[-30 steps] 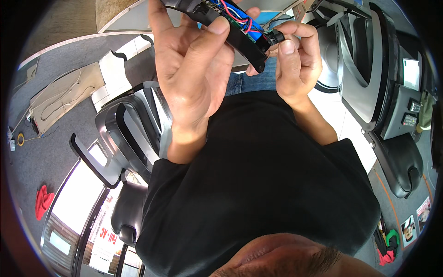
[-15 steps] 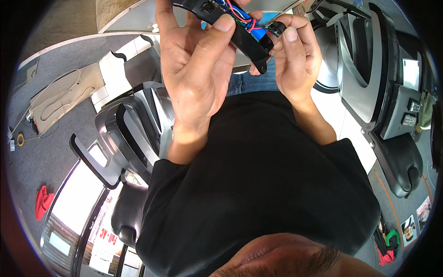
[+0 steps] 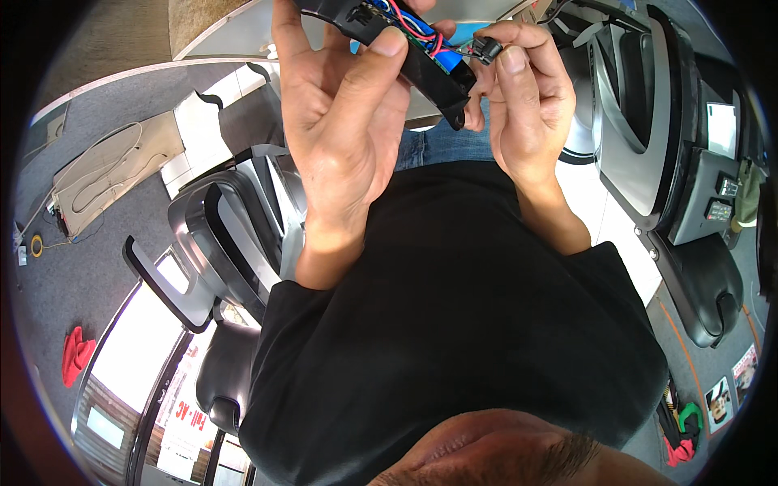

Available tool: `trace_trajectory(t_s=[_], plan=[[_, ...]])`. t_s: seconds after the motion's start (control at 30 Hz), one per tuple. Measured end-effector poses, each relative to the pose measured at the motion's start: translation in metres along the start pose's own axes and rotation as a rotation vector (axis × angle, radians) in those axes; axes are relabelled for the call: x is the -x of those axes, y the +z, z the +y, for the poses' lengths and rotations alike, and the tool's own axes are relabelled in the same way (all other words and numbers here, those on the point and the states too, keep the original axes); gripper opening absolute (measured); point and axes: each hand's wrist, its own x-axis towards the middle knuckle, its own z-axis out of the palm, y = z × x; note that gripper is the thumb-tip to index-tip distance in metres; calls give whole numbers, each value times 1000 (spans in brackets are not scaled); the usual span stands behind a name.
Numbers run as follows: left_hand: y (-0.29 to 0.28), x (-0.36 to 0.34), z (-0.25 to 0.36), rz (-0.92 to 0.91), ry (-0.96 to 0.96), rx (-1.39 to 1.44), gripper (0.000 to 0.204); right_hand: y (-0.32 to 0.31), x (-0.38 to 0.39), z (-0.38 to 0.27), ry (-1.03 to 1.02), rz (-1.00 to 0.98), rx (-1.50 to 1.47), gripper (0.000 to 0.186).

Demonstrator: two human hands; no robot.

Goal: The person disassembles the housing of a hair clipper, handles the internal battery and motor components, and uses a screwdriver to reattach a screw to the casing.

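Near the top of the view, my left hand (image 3: pixel 344 130) is closed around a long black plastic housing (image 3: pixel 433 85), its thumb pressed on the edge. The housing is tilted, its lower end toward my right hand. Inside lie a blue battery pack (image 3: pixel 447 58) and a bundle of red, white and dark wires (image 3: pixel 417 31). My right hand (image 3: pixel 527 101) pinches a small black connector-like part (image 3: pixel 488 50) between thumb and forefinger. Thin wires run from it to the housing. The housing's upper end is cut off by the frame edge.
A light table edge (image 3: pixel 235 31) lies beyond my hands. Grey-and-black padded chairs stand on the left (image 3: pixel 235 219) and right (image 3: pixel 648 121). A beige board with a cable (image 3: pixel 117 178) lies on the grey floor, and a red cloth (image 3: pixel 77 356) is at far left.
My right hand has moved slightly right, drawing the small black part farther from the housing, and more of its thin wires show. My left hand and the housing have shifted slightly left.
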Motion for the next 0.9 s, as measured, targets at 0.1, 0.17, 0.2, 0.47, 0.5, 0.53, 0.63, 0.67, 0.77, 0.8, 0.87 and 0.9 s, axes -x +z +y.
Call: trace_trajectory(t_s=[0.1, 0.17, 0.2, 0.47, 0.5, 0.53, 0.63, 0.67, 0.77, 0.8, 0.87, 0.9], plan=[[0, 0, 0, 4, 3, -3, 51, 0, 0, -1, -36, -4, 19, 21], [0, 0, 1, 5, 8, -9, 51, 0, 1, -3, -64, -18, 43, 22], [0, 0, 1, 8, 11, -13, 50, 0, 0, -2, -64, -18, 43, 22], [2, -1, 3, 22, 38, -35, 50, 4, 2, -7, -103, -19, 4, 26], [2, -1, 3, 25, 41, -36, 50, 3, 3, -7, -103, -19, 4, 26], [3, 0, 3, 27, 44, -39, 50, 2, 3, -8, -85, -45, -4, 26], [4, -1, 4, 33, 53, -49, 49, 1, 3, -9, -62, -65, -10, 27], [4, -1, 5, 35, 58, -50, 49, 1, 3, -9, -58, -66, -8, 27], [4, 0, 5, 36, 69, -56, 49, -3, 2, -8, -55, -101, -8, 28], [5, 0, 5, 37, 70, -59, 49, -4, 2, -8, -55, -111, -8, 28], [4, 0, 5, 41, 75, -64, 49, -3, 2, -9, -47, -106, -35, 29], [4, -1, 5, 42, 80, -63, 49, -2, 3, -9, -44, -106, -44, 29]])
